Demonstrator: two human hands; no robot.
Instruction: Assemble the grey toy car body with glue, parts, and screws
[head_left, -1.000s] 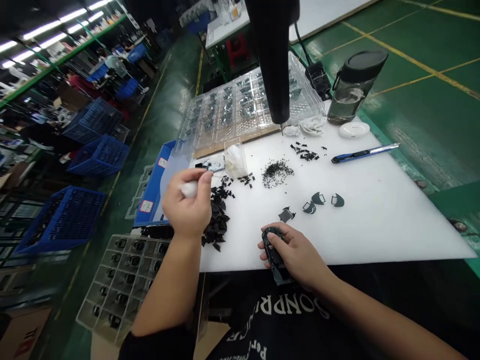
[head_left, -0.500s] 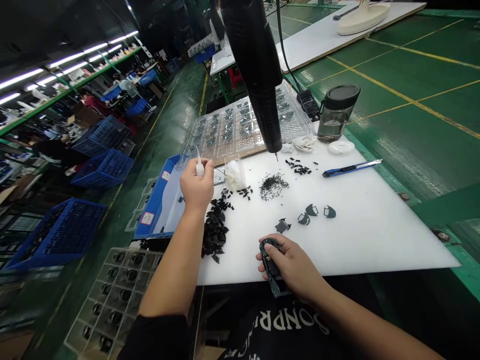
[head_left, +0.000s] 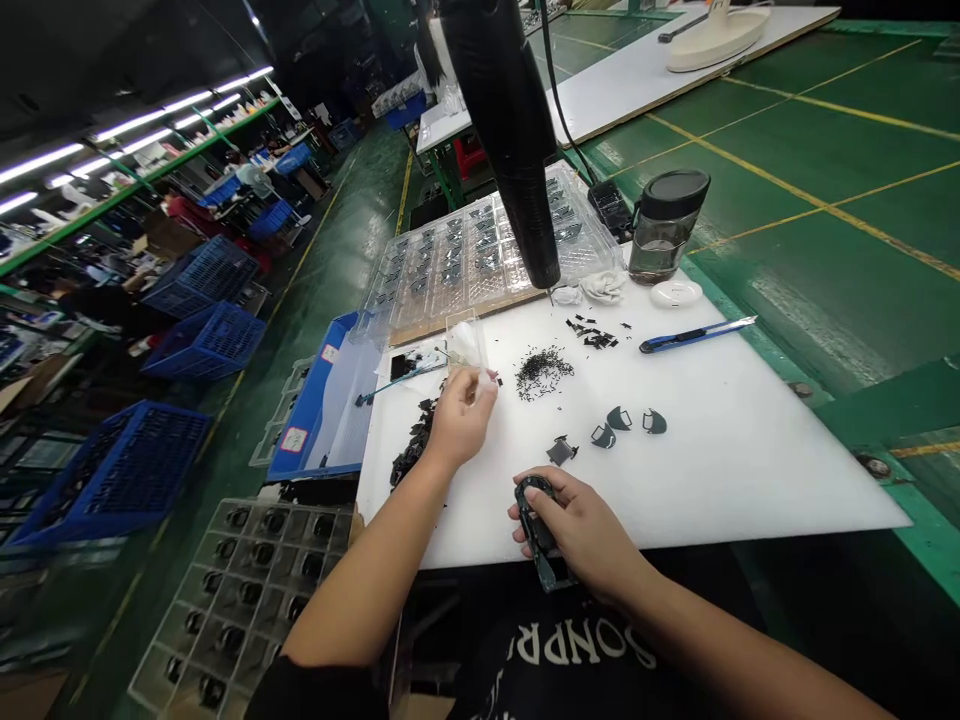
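Observation:
My left hand (head_left: 456,425) is closed around a small white dropper bottle (head_left: 487,381), mostly hidden by the fingers, over the white work surface (head_left: 712,460). Beneath and beside that hand lies a heap of black plastic pieces (head_left: 409,455). Near the front edge, my right hand (head_left: 589,525) grips a dark oval plastic housing (head_left: 546,560), thumb on its upper end. Beyond it are a grey square piece (head_left: 561,452) and several curved dark pieces (head_left: 619,418). A pile of tiny black parts (head_left: 543,373) sits farther back, with small black strips (head_left: 596,338) to its right.
A black power screwdriver (head_left: 525,180) hangs tip down over the back. A blue utility knife (head_left: 694,336), white case (head_left: 676,293) and lidded cup (head_left: 667,225) stand right. Behind is a clear compartment tray (head_left: 442,315); left, a blue bin (head_left: 304,420) and another compartment tray (head_left: 251,545).
My left hand has swung right and toward me with the dropper bottle, from the bin side to above the black pieces. My right hand holds the housing in nearly the same place.

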